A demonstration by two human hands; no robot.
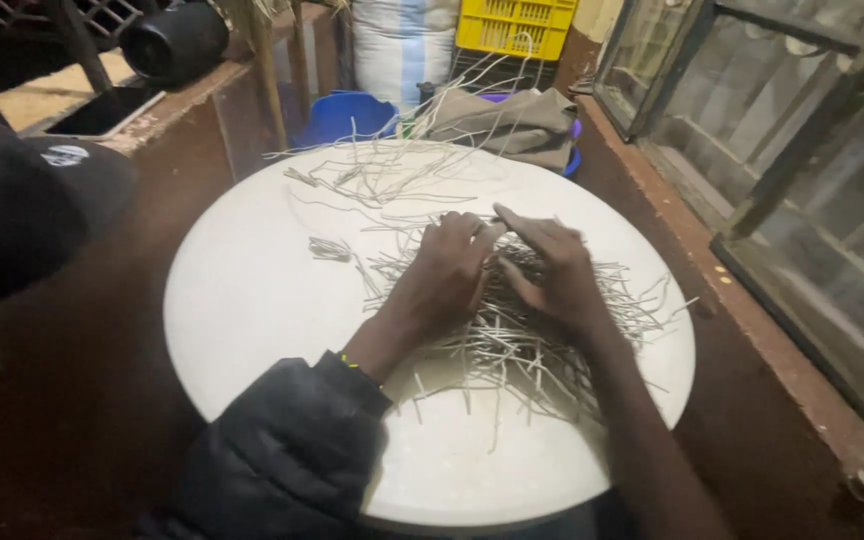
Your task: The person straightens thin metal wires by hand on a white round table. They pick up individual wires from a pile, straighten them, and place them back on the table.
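A round white table [242, 300] carries a loose heap of thin pale straw strips [512, 345]. My left hand [447, 275] rests on the heap with fingers curled over some strips. Right beside it, my right hand [552, 275] pinches strips between thumb and fingers; the two hands touch near the fingertips. Longer strands [382, 175] lie scattered at the table's far side. A small separate bunch [330, 248] lies to the left of my left hand. My left arm wears a dark puffy sleeve [282, 450].
A grey cloth [512, 122] lies at the table's far edge over a blue basin [347, 115]. A yellow crate [514, 25] and a white sack [402, 45] stand behind. A window frame [802, 170] runs along the right. A dark cap [22, 205] sits left.
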